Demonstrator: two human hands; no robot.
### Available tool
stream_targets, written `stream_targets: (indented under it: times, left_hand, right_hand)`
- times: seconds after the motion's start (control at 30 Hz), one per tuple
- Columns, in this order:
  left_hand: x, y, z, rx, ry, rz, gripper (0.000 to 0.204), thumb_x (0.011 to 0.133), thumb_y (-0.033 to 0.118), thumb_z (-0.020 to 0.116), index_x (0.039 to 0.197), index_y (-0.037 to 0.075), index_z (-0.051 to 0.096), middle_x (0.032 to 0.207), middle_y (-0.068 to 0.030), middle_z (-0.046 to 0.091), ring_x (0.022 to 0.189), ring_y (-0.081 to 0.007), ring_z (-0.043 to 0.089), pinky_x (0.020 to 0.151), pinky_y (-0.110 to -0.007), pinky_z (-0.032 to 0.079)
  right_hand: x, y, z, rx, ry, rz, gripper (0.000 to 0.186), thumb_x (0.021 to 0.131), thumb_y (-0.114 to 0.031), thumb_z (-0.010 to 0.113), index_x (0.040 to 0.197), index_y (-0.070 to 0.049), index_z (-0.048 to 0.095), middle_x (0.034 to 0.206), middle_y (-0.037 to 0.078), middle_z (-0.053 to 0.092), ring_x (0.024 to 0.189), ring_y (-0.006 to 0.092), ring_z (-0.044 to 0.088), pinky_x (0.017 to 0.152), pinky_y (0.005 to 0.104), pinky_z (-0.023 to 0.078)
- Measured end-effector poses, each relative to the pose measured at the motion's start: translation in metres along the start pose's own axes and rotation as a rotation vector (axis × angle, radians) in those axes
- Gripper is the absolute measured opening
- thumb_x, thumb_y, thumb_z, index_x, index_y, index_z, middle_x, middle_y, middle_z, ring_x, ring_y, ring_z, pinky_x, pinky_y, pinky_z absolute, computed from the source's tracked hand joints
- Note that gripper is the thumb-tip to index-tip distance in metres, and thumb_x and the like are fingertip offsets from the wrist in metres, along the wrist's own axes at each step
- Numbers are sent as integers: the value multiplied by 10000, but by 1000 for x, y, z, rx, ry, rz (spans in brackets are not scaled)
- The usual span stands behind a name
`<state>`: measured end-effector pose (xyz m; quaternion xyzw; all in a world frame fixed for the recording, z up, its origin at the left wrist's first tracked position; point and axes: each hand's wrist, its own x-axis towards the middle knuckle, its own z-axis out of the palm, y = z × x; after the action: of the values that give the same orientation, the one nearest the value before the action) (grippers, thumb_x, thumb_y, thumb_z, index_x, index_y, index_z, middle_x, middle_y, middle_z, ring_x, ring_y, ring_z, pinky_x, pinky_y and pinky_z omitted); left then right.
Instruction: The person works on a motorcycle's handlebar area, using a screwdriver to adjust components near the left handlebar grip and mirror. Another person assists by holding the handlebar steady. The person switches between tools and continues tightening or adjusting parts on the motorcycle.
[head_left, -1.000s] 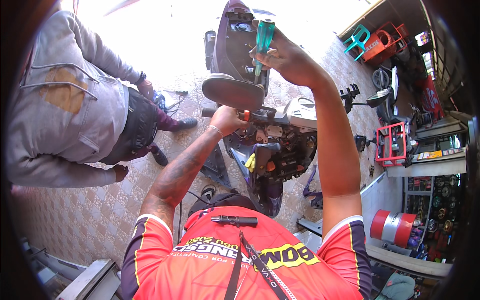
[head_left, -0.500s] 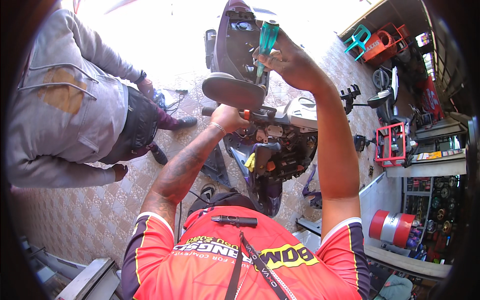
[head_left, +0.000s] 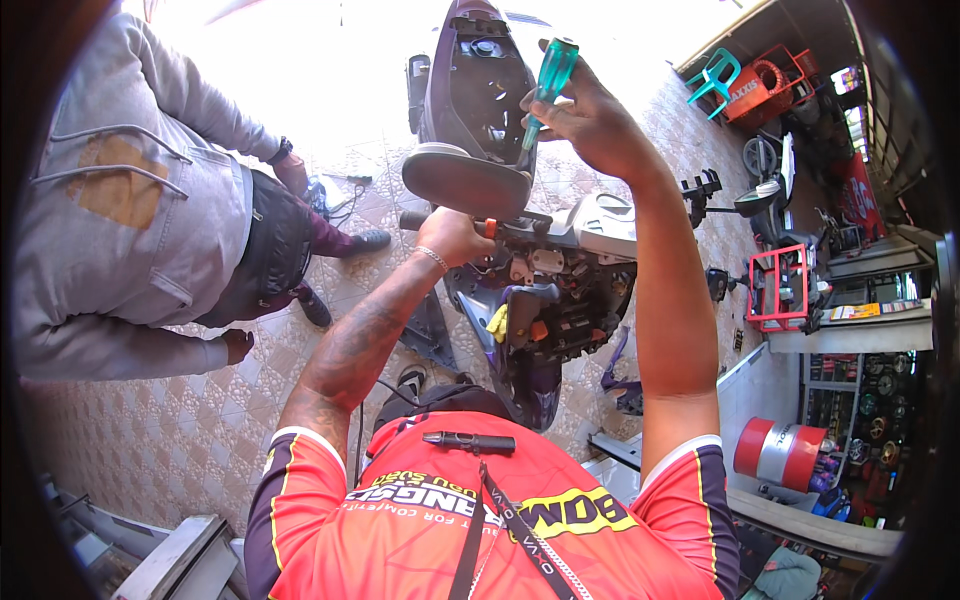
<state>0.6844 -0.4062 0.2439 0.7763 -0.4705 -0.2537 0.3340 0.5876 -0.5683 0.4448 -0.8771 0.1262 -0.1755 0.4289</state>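
My right hand (head_left: 590, 130) grips a screwdriver with a translucent green handle (head_left: 554, 75), its shaft angled down beside a dark oval mirror-like part (head_left: 462, 180). My left hand (head_left: 450, 237) is closed on the scooter's handlebar, by an orange piece (head_left: 485, 229), just below that oval part; some fingers are hidden. Behind them rises the purple scooter body (head_left: 442, 85) with an open dark cavity. The stripped front (head_left: 565, 325) shows exposed parts and wiring, with a yellow cloth (head_left: 499, 322) tucked at its left. A white-grey housing (head_left: 603, 226) sits right of my left hand.
A co-worker in a grey hoodie (head_left: 165, 240) stands at left, near cables on the tiled floor (head_left: 120, 440). Loose panels (head_left: 435, 340) lie beside the scooter. At right are a teal chair (head_left: 713, 80), a red frame (head_left: 777, 290), parts shelves (head_left: 860, 410) and a red-white drum (head_left: 780, 452).
My right hand and the green screwdriver have shifted slightly to the right, the handle now leaning more. My left hand stays on the handlebar, moved very slightly left.
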Motion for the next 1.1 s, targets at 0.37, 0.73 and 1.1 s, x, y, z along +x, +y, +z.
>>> stream_targets:
  times: [0.37,0.73,1.1]
  left_hand:
    - [-2,3,-2,-14,-12,42,597,620,310,848,1167,121,701,1046,-129,724,940,-289,702,839,-391,552]
    - [-2,4,-4,-38,-30,39,614,634,311,858,1188,105,690,1078,-137,714,982,-294,691,876,-389,542]
    - [-3,4,-5,-24,3,70,571,652,335,861,1157,120,705,1055,-117,723,962,-285,693,861,-383,543]
  right_hand:
    - [-4,-3,-5,19,-10,-39,543,987,-190,676,1418,-64,372,1154,188,657,989,282,715,819,413,616]
    - [-5,3,-2,2,79,-4,553,994,-221,660,1428,-49,363,1182,223,651,1022,312,716,804,417,634]
    - [-11,3,4,-53,182,-32,569,979,-226,672,1431,-66,366,1221,244,651,961,327,740,752,419,616]
